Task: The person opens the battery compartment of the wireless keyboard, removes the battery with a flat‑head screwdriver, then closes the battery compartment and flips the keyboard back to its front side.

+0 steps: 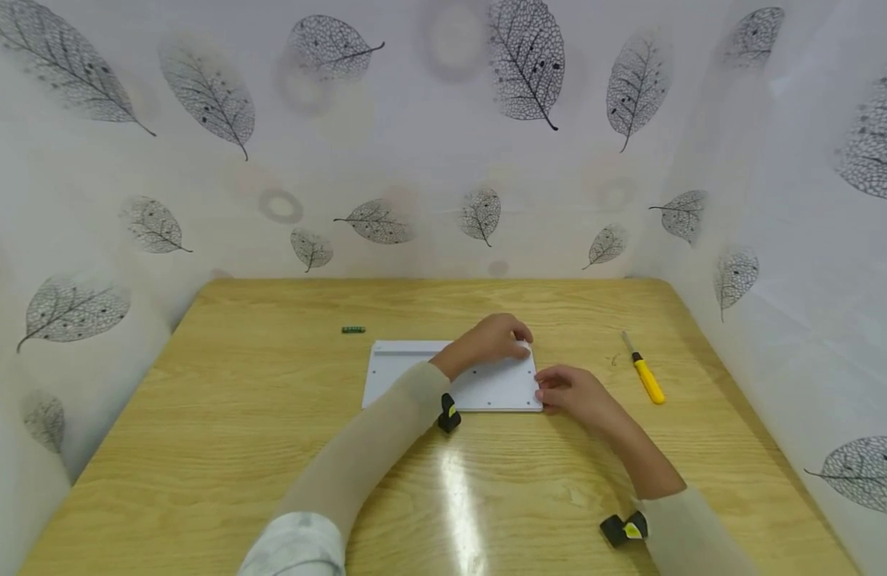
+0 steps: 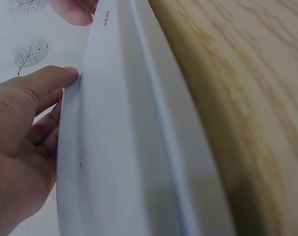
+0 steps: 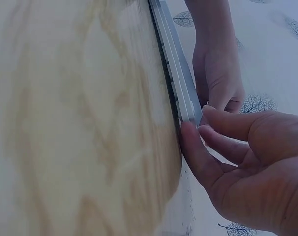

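A white keyboard (image 1: 502, 386) lies face down at mid-table, its pale back dotted with small screws and a long raised ridge along the far side. In the right wrist view, key edges show beneath the keyboard (image 3: 174, 64). My left hand (image 1: 488, 339) reaches over it and grips the far right corner. The left wrist view shows that thumb (image 2: 58, 78) on the back and the fingers curled around the edge. My right hand (image 1: 576, 394) pinches the right edge near the front corner, one fingertip under the key side.
A small green battery (image 1: 353, 330) lies beyond the keyboard's far left corner. To the right rests a screwdriver (image 1: 648, 379) with a yellow handle, with tiny dark bits (image 1: 613, 360) beside it. Leaf-patterned curtains (image 1: 443, 160) enclose the wooden table (image 1: 270, 384) at the back and sides.
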Demonstrator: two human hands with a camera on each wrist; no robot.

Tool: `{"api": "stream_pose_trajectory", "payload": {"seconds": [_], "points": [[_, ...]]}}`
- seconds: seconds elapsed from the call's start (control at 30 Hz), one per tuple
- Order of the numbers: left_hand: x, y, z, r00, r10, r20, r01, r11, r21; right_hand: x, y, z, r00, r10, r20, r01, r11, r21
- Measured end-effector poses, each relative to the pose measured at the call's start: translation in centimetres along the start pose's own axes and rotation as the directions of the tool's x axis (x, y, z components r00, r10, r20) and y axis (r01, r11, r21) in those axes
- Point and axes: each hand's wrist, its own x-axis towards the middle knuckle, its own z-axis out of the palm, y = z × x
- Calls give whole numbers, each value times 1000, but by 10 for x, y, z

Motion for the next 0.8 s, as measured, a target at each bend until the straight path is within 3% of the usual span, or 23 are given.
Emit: {"api": "stream_pose_trajectory", "payload": {"seconds": [0.13,0.3,0.6,0.8], "points": [[0,-1,-3,999,35,-19,-34,999,15,-3,2,-2,999,-20,27,19,999,43],[-1,1,-9,998,50,-36,-49,998,27,-7,4,-4,997,-31,69,19,986,168],[-7,9,-22,997,14,-78,-18,999,-47,-11,3,-7,999,-6,31,-3,959,285],[-10,12,-30,993,41,-108,-49,997,-66,-13,1,-9,999,-45,13,37,937,349]]}}
